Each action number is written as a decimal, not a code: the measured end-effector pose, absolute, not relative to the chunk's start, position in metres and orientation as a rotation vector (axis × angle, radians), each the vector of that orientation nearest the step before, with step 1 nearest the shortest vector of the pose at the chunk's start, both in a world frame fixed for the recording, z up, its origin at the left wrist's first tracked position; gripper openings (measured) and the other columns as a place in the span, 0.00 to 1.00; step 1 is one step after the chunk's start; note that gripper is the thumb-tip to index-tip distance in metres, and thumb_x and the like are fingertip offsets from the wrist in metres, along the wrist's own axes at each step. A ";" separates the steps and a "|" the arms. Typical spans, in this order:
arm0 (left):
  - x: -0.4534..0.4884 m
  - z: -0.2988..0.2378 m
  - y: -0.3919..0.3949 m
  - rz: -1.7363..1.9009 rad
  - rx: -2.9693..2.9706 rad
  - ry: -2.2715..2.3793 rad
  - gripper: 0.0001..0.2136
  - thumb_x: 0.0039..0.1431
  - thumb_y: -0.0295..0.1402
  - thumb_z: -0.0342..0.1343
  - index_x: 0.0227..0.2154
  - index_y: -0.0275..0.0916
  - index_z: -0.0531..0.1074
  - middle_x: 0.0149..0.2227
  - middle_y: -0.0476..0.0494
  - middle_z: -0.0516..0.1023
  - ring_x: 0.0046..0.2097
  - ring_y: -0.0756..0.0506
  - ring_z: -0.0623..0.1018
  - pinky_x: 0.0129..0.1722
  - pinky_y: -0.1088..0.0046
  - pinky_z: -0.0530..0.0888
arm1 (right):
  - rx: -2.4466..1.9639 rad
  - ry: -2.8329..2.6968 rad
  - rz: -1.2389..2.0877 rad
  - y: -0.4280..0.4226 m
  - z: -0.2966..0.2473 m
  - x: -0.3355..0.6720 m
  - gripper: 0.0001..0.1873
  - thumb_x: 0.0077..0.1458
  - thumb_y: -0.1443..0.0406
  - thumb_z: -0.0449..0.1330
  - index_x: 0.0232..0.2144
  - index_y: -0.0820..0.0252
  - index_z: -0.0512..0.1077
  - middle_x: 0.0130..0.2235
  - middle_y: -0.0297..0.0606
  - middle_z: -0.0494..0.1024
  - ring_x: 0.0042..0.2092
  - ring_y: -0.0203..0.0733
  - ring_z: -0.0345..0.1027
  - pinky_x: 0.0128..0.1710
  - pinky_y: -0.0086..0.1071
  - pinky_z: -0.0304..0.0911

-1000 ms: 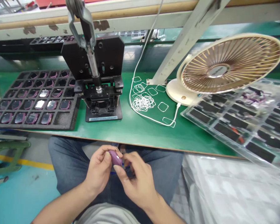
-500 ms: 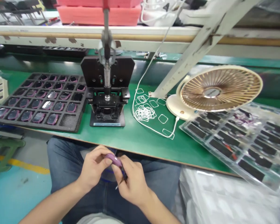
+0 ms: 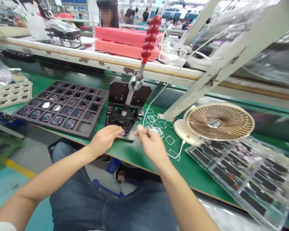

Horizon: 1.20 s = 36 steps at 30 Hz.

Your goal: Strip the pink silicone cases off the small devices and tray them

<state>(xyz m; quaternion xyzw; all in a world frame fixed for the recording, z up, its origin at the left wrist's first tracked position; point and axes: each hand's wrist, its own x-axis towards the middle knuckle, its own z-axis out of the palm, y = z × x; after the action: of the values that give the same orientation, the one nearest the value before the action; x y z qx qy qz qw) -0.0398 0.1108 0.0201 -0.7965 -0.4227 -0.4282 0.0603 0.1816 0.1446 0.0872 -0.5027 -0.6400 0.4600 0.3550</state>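
My left hand [image 3: 105, 137] is closed around a small purple case [image 3: 122, 132] and holds it at the front of the black hand press [image 3: 125, 109]. My right hand [image 3: 149, 142] hovers just right of the press base, fingers curled in a pinch on something I cannot make out. The press has a lever with a red beaded handle [image 3: 149, 37] leaning up to the right. A pile of thin white gasket rings [image 3: 156, 128] lies on the green bench [image 3: 139, 154] beside my right hand.
A black foam tray [image 3: 86, 128] of purple cases sits left of the press. A cream desk fan [image 3: 216, 123] stands to the right, with clear plastic trays [image 3: 240, 173] of dark parts in front. A white slanted post [image 3: 207, 83] rises behind. Other people sit at the far bench.
Both hands rose from my lap to the bench. The left hand carried the purple case to the press base. My view tilted upward, showing the far bench.
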 end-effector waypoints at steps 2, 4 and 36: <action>-0.038 0.021 0.130 -1.228 -2.393 -1.377 0.10 0.72 0.27 0.57 0.52 0.37 0.79 0.51 0.36 0.86 0.54 0.39 0.84 0.58 0.54 0.82 | -1.251 -1.610 0.897 0.156 0.117 0.188 0.32 0.65 0.39 0.58 0.30 0.60 0.78 0.24 0.32 0.70 0.26 0.35 0.60 0.26 0.31 0.55; -0.034 0.022 0.141 -1.128 -2.399 -1.472 0.12 0.71 0.23 0.55 0.52 0.36 0.80 0.51 0.34 0.86 0.55 0.36 0.83 0.58 0.51 0.81 | -1.145 -1.600 0.674 0.167 0.152 0.189 0.27 0.69 0.45 0.59 0.32 0.60 0.80 0.25 0.33 0.74 0.26 0.35 0.63 0.28 0.32 0.59; -0.147 0.067 0.137 -0.558 -1.995 -2.343 0.06 0.63 0.32 0.63 0.38 0.34 0.80 0.43 0.26 0.80 0.53 0.28 0.78 0.57 0.49 0.71 | -0.645 -1.580 0.548 0.141 0.155 0.157 0.07 0.68 0.59 0.64 0.41 0.54 0.79 0.40 0.39 0.79 0.30 0.37 0.69 0.26 0.32 0.62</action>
<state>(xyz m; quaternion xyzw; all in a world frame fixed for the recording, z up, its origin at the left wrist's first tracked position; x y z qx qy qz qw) -0.1471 0.1370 0.0671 -0.6379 -0.7491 -0.1784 0.0068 0.1572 0.1414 0.1546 -0.2811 -0.6885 0.2388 0.6244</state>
